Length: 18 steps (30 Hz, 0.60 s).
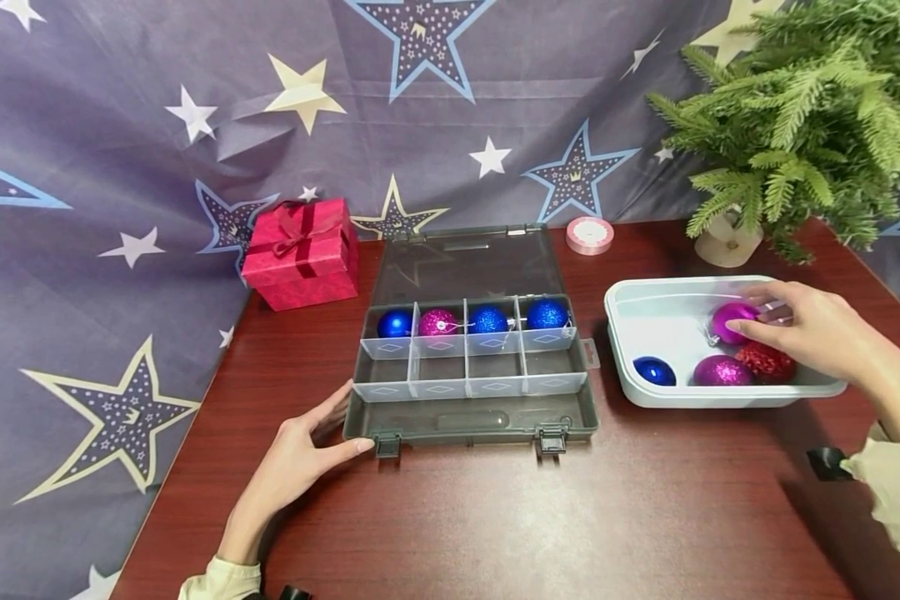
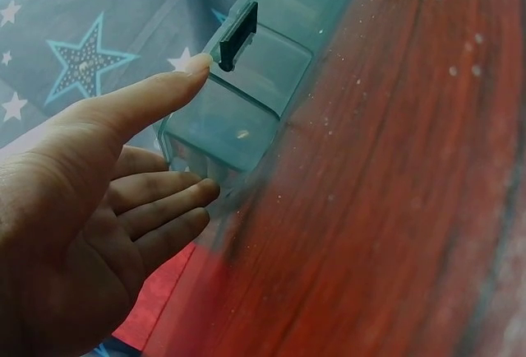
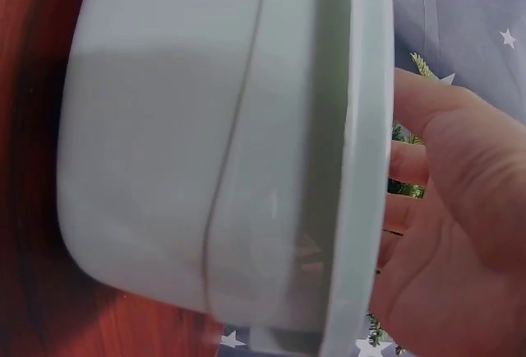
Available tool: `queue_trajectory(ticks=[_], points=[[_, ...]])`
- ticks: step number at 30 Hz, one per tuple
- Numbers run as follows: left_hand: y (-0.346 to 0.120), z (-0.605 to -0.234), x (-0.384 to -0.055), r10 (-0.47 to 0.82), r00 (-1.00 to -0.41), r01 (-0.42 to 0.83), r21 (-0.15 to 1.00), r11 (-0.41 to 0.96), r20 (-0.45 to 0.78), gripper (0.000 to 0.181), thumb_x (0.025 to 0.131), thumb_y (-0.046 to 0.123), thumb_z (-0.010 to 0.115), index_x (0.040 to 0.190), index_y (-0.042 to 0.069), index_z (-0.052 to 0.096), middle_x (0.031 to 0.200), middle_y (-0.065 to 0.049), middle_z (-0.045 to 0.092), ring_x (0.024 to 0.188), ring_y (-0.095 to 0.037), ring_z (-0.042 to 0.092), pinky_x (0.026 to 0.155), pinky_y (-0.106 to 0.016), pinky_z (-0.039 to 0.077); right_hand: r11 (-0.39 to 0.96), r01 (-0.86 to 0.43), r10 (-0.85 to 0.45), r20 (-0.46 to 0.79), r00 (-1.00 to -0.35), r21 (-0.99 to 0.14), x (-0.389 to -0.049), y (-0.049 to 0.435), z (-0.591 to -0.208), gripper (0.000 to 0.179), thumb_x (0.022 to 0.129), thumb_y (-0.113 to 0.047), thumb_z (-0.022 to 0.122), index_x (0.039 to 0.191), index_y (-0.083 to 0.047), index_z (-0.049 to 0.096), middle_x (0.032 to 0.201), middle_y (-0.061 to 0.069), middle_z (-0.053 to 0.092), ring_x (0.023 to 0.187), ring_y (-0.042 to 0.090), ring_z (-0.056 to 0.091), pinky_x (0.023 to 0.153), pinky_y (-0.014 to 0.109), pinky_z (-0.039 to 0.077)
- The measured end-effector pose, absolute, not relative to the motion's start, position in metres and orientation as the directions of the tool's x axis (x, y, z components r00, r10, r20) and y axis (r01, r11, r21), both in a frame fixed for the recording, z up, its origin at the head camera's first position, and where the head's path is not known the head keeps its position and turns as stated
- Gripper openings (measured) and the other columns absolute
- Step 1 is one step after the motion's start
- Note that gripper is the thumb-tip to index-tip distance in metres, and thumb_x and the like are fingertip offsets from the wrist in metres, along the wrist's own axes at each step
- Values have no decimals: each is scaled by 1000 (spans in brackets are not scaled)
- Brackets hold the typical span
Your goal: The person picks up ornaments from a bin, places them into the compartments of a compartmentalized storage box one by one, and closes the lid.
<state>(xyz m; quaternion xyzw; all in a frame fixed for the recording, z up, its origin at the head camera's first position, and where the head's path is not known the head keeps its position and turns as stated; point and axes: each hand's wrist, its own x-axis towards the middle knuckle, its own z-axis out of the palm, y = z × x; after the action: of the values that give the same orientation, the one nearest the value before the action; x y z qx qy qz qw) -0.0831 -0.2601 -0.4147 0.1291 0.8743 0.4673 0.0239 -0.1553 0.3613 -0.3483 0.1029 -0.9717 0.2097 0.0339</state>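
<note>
A grey see-through compartment box (image 1: 471, 417) lies with its lid folded back. Its far row holds a plain blue bauble (image 1: 394, 323), a pink glitter bauble (image 1: 437, 322) and two blue glitter baubles (image 1: 487, 322). My left hand (image 1: 288, 462) rests at the near left corner, thumb by the front latch (image 2: 238, 38), fingers straight along the side. Over the white tub (image 1: 645, 312), my right hand (image 1: 817, 329) holds a shiny purple bauble (image 1: 729, 322) between thumb and fingers. The tub wall hides that bauble in the right wrist view.
Lower in the tub are a blue bauble (image 1: 654, 372), a magenta glitter bauble (image 1: 722, 371) and a red one (image 1: 767, 363). Behind stand a red gift box (image 1: 300, 258), a pink ribbon roll (image 1: 589, 236) and a small fir tree (image 1: 802, 125). A star-patterned cloth backs the table.
</note>
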Motion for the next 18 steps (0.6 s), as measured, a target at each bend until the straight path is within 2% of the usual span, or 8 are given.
queue_trajectory(ticks=[12,18], points=[[-260,-415,-83,240,-969,186,826,533,63,83,85,28,88,157,16,48,136,-6,67,124,-21,63,99,-13,44,921,-242,-209,138,-968,-305,-158,361,-349,47,91,-23,79,124,6,63,108,33,68,98,51,66,79,69,47],[-261,-415,-83,236,-970,174,831,528,53,83,86,28,88,157,18,47,136,-6,66,126,-21,62,99,-13,44,949,-193,-184,59,-981,-248,-158,358,-349,53,93,-24,78,128,10,55,108,36,64,101,55,61,78,73,46]])
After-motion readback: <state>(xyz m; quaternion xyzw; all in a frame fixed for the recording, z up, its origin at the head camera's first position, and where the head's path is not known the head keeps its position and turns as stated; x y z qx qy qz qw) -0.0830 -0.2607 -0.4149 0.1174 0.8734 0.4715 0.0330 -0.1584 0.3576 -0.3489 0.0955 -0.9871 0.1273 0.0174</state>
